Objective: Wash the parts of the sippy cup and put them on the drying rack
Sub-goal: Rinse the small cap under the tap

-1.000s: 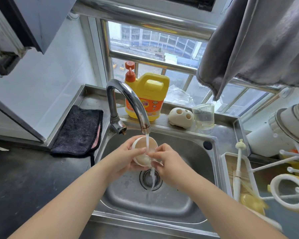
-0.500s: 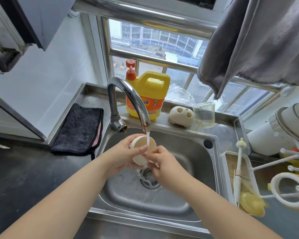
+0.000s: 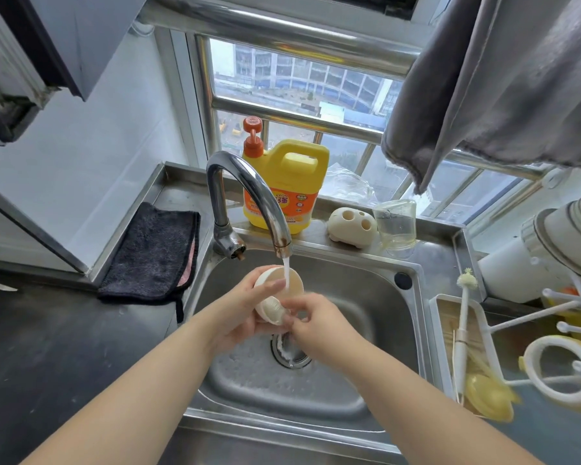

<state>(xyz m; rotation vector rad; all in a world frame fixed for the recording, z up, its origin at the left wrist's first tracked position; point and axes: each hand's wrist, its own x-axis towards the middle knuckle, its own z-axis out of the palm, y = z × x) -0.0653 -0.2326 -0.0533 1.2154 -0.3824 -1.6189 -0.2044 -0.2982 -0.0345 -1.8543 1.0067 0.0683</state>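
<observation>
A cream round sippy cup lid (image 3: 284,293) is under the running tap (image 3: 249,193), over the steel sink (image 3: 359,290). My left hand (image 3: 245,310) grips the lid from the left, thumb across its open face. My right hand (image 3: 319,327) pinches the lid's lower edge with curled fingers. Water falls into the lid and runs to the drain (image 3: 289,350). A clear cup body (image 3: 396,226) and a cream holed part (image 3: 351,228) stand on the ledge behind the sink. The white drying rack (image 3: 557,360) is at the right, with yellow parts on it.
A yellow detergent jug (image 3: 285,189) with an orange pump stands behind the tap. A dark cloth (image 3: 155,253) lies left of the sink. A white bottle brush (image 3: 465,317) stands in the rack tray. A grey towel (image 3: 497,82) hangs overhead at the right.
The lid has tilted and turned in my hands under the stream. My right hand slid from the lid's rim down to its lower edge.
</observation>
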